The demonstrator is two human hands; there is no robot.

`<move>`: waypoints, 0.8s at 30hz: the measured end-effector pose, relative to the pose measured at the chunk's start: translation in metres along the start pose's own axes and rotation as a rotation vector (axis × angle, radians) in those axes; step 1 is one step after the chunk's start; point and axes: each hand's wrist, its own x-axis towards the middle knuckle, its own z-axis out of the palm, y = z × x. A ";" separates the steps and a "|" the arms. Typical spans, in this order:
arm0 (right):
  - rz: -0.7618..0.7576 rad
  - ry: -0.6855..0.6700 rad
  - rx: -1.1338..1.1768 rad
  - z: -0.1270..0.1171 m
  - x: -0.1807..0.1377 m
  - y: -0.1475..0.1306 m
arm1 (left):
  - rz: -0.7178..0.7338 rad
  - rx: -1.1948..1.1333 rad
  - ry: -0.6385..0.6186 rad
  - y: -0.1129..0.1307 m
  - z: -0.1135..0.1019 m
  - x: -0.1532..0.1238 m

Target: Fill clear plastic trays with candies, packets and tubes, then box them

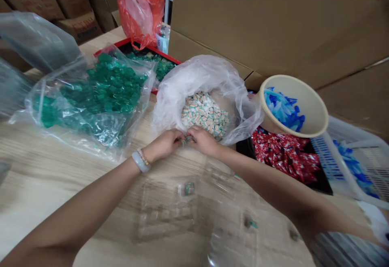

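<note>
Both hands meet mid-desk (45,178): the left hand (165,143) and right hand (203,140) each pinch, grip clamped, one small wrapped piece (186,139) beside the white bag (206,92).

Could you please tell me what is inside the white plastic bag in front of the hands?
The white plastic bag holds a heap of small pastel-coloured wrapped pieces; only the top layer shows, and the bag hides the rest.

A light wooden table (45,178) carries a clear plastic bag of green candies (100,88), a white plastic bag of pastel candies (200,80), and one small green wrapped candy (189,188).
</note>
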 end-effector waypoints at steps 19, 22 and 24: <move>0.066 0.059 -0.104 0.009 -0.008 -0.007 | 0.029 0.106 -0.063 0.003 0.003 0.001; 0.057 0.136 -0.063 0.012 -0.008 -0.006 | 0.032 0.133 -0.072 0.004 0.004 0.002; 0.035 0.168 -0.028 0.015 -0.008 -0.005 | 0.039 0.147 -0.074 0.004 0.005 0.002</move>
